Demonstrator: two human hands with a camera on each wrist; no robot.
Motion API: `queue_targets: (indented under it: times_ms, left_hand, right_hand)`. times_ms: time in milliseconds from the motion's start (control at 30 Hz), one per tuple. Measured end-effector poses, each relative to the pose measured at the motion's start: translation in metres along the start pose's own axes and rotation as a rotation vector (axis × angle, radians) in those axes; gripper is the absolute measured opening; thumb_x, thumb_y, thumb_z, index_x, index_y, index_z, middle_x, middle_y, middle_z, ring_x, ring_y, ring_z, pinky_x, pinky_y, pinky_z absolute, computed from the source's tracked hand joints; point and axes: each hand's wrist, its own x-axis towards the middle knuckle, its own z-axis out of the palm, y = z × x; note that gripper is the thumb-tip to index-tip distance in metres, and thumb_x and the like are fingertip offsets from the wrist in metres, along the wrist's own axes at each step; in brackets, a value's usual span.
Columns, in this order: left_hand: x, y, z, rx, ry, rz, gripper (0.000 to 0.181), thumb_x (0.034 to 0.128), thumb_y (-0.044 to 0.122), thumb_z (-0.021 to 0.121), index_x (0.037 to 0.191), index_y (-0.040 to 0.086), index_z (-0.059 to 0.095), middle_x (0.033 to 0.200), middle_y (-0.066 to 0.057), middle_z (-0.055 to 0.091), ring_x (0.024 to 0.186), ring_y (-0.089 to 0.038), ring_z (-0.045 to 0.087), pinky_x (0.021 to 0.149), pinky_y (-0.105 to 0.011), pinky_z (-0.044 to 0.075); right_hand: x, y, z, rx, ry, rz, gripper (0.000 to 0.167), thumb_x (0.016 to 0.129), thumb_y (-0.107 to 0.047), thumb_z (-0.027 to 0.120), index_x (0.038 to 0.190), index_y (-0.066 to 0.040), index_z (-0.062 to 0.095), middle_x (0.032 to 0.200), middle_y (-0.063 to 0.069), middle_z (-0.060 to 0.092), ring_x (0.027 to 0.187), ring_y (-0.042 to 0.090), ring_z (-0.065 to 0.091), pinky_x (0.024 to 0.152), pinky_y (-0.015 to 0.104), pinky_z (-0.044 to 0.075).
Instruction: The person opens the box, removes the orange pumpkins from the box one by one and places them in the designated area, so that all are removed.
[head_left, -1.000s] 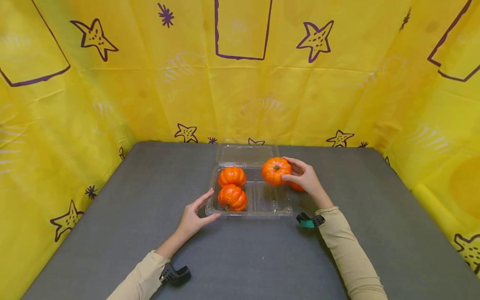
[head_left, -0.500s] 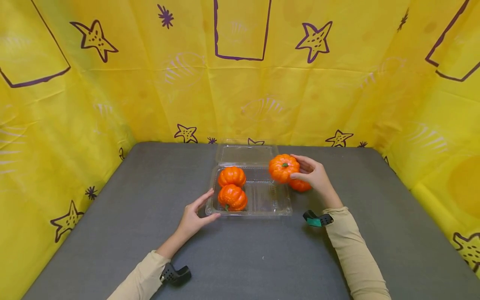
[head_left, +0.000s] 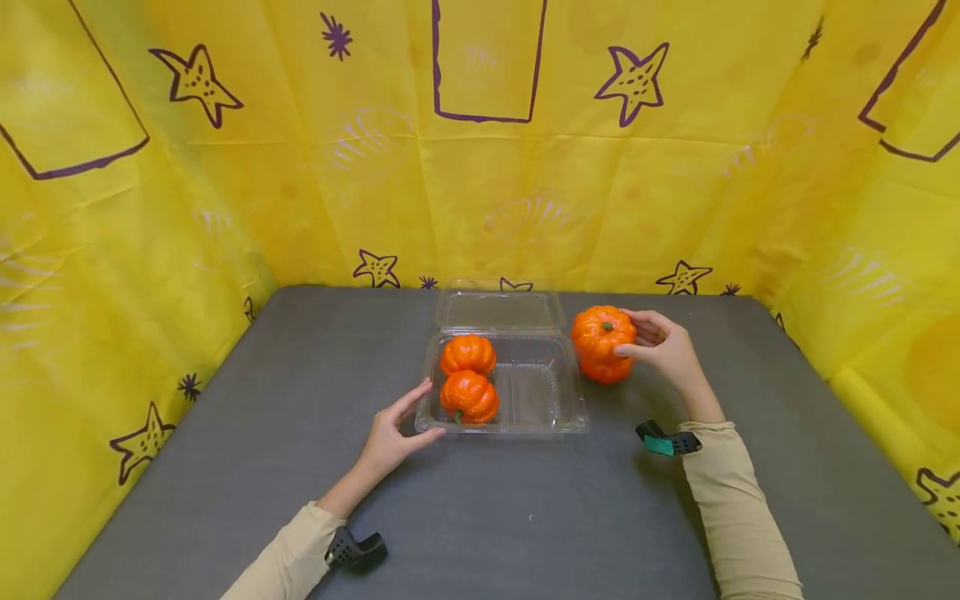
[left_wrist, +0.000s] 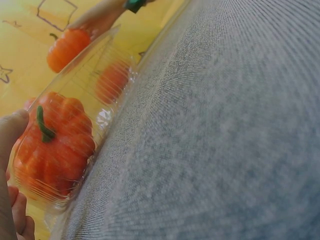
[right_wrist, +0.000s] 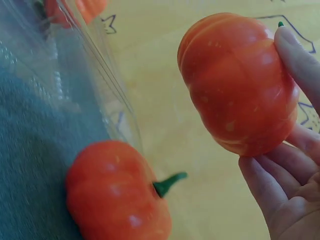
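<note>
In the head view my left hand [head_left: 386, 442] touches the near left corner of a clear plastic clamshell container [head_left: 538, 392], fingers and thumb spread. Two small orange toy pumpkins [head_left: 469, 397] sit in its left half, one behind the other; the lid [head_left: 498, 310] lies folded back. My right hand [head_left: 667, 354] holds a third pumpkin [head_left: 602, 325] by its side, right of the container. Below that one, partly hidden, another pumpkin [head_left: 606, 372] rests on the table; its green stem [right_wrist: 170, 184] shows in the right wrist view, where the two pumpkins are apart.
A dark grey cloth-covered table [head_left: 480, 517] lies under everything. Yellow curtains [head_left: 480, 192] with drawn starfish and fishbones enclose its back and sides. Each wrist carries a black strap device [head_left: 667, 442].
The right hand has carried its pumpkin rightward, from over the container's right half to above the pumpkin on the table. My left hand keeps its place at the corner.
</note>
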Motion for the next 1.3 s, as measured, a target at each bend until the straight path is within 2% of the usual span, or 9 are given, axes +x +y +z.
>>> queue_targets:
  times_ms: [100,267,367,633,767,867,1000,1100,1300]
  left_hand:
    - [-0.002,-0.015,0.001,-0.007,0.003,0.037,0.063,0.0673,0.005,0.078,0.122,-0.009,0.049,0.127,-0.018,0.047,0.117,-0.024,0.043,0.094,-0.022,0.033]
    - [-0.002,-0.015,0.0,-0.005,-0.001,0.023,0.064,0.0667,0.003,0.078,0.122,-0.009,0.048,0.127,-0.018,0.047,0.118,-0.024,0.043,0.095,-0.022,0.032]
    - [-0.002,-0.01,0.0,0.002,-0.001,-0.002,0.064,0.065,-0.003,0.077,0.121,-0.01,0.049,0.126,-0.02,0.047,0.117,-0.028,0.043,0.095,-0.022,0.032]
    - [0.002,0.019,0.001,0.016,-0.01,-0.022,0.061,0.0637,-0.01,0.075,0.118,-0.017,0.047,0.123,-0.029,0.046,0.113,-0.04,0.043,0.094,-0.03,0.033]
    - [0.003,0.022,-0.001,0.024,-0.008,-0.032,0.061,0.0639,-0.009,0.075,0.118,-0.016,0.047,0.123,-0.028,0.046,0.113,-0.039,0.043,0.094,-0.024,0.032]
    - [0.003,0.021,-0.001,0.025,-0.013,-0.027,0.061,0.0642,-0.008,0.075,0.118,-0.016,0.047,0.123,-0.028,0.046,0.113,-0.039,0.043,0.094,-0.022,0.032]
    - [0.003,0.02,-0.001,0.024,-0.014,-0.025,0.061,0.0644,-0.008,0.075,0.118,-0.016,0.048,0.123,-0.028,0.046,0.114,-0.038,0.043,0.094,-0.023,0.033]
    - [0.002,0.02,-0.001,0.023,-0.013,-0.036,0.061,0.0646,-0.007,0.075,0.118,-0.016,0.048,0.123,-0.028,0.046,0.115,-0.036,0.043,0.095,-0.022,0.032]
    - [0.003,0.021,-0.001,0.035,-0.012,-0.038,0.06,0.065,-0.007,0.075,0.118,-0.015,0.048,0.123,-0.027,0.046,0.115,-0.036,0.043,0.095,-0.026,0.033]
  right_hand:
    - [-0.001,0.0,-0.007,-0.018,0.02,0.013,0.049,0.075,-0.004,0.072,0.119,0.006,0.052,0.116,0.003,0.058,0.094,0.004,0.057,0.078,0.017,0.045]
    - [-0.003,0.003,-0.018,-0.045,0.046,0.03,0.049,0.075,-0.008,0.073,0.118,0.004,0.053,0.115,0.002,0.059,0.095,0.003,0.057,0.077,0.017,0.045]
    - [-0.005,0.004,-0.024,-0.072,0.057,0.034,0.05,0.075,-0.013,0.073,0.118,0.001,0.054,0.115,0.001,0.059,0.095,0.003,0.057,0.076,0.016,0.045]
    - [-0.008,0.009,-0.042,-0.135,0.077,0.106,0.051,0.075,-0.019,0.074,0.118,0.0,0.054,0.115,0.001,0.059,0.095,0.001,0.056,0.074,0.014,0.045]
    - [-0.003,0.042,-0.059,-0.12,0.079,0.141,0.05,0.075,-0.018,0.074,0.119,-0.004,0.056,0.118,0.002,0.057,0.098,0.005,0.056,0.074,0.015,0.046]
    - [0.004,0.087,-0.076,-0.114,0.1,0.133,0.047,0.074,-0.02,0.075,0.117,-0.009,0.058,0.118,0.001,0.057,0.098,0.007,0.057,0.074,0.015,0.046]
    - [0.008,0.125,-0.091,-0.184,0.123,0.129,0.048,0.074,-0.027,0.074,0.117,-0.013,0.058,0.117,-0.001,0.058,0.097,0.007,0.057,0.073,0.012,0.045]
    - [0.003,0.114,-0.091,-0.217,0.117,0.189,0.049,0.075,-0.03,0.073,0.118,-0.014,0.057,0.117,-0.003,0.058,0.096,0.005,0.056,0.073,0.011,0.044]
    - [-0.014,0.048,-0.074,-0.224,0.052,0.23,0.052,0.077,-0.029,0.072,0.117,-0.002,0.054,0.106,-0.012,0.061,0.089,-0.005,0.054,0.072,0.011,0.042]
